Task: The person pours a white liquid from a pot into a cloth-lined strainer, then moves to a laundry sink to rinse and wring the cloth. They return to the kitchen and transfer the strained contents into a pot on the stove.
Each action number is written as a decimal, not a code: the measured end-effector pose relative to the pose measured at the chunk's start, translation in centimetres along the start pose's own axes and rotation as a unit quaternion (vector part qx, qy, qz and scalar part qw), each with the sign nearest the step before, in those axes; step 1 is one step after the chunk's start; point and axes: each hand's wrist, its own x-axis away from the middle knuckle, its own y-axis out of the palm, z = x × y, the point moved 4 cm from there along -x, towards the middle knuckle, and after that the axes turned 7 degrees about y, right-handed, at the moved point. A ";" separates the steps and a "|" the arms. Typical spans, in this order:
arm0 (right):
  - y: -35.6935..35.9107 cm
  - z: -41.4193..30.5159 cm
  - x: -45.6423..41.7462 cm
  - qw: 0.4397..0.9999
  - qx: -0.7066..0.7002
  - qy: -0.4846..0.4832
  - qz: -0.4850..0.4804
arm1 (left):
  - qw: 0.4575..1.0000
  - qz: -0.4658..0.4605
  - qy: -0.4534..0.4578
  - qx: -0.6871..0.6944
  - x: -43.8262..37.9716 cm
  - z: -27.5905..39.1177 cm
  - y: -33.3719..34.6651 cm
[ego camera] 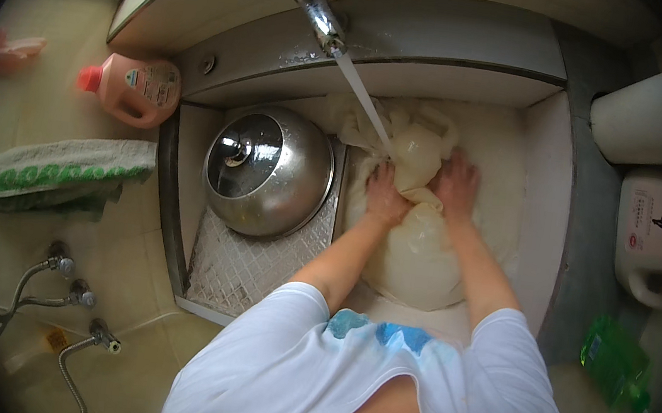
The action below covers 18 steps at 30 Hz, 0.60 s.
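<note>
A wet cream-coloured cloth [418, 255] lies in the right basin of the sink [534, 208], ballooned into one large bulge near me and a smaller one beyond. My left hand [389, 195] and my right hand [458, 182] press in from either side and pinch the cloth into a narrow neck. Some fingertips are hidden by cloth and cloudy water. From the chrome faucet [324, 17] a stream of water [363, 101] falls on the far part of the cloth, close to my left fingers.
A domed metal lid [303, 178] with a glass window rests on the ribbed washboard [236, 263] at left. Further left are a pink detergent jug [139, 90] and a green-edged towel [69, 172]. A white jug [659, 237] and a green bottle [614, 363] stand at right.
</note>
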 end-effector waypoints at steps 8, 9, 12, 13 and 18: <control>-3.7 2.3 -4.1 0.975 -0.123 0.182 -0.033 | 0.994 0.106 -0.024 -0.025 -2.0 0.1 0.2; -4.4 0.2 -3.4 0.983 -0.128 0.103 -0.086 | 0.990 0.121 0.045 -0.062 -1.5 0.5 -0.1; -6.6 4.1 -3.5 0.945 -0.165 0.230 -0.164 | 0.978 0.011 -0.138 0.155 -1.7 -3.8 -0.8; -5.9 6.2 -3.8 0.919 -0.171 0.264 -0.238 | 0.939 -0.017 -0.210 0.271 -1.7 -4.9 -1.4; -13.2 10.5 -7.8 0.826 -0.434 0.300 -0.197 | 0.969 -0.015 -0.076 0.237 2.1 -4.6 -11.4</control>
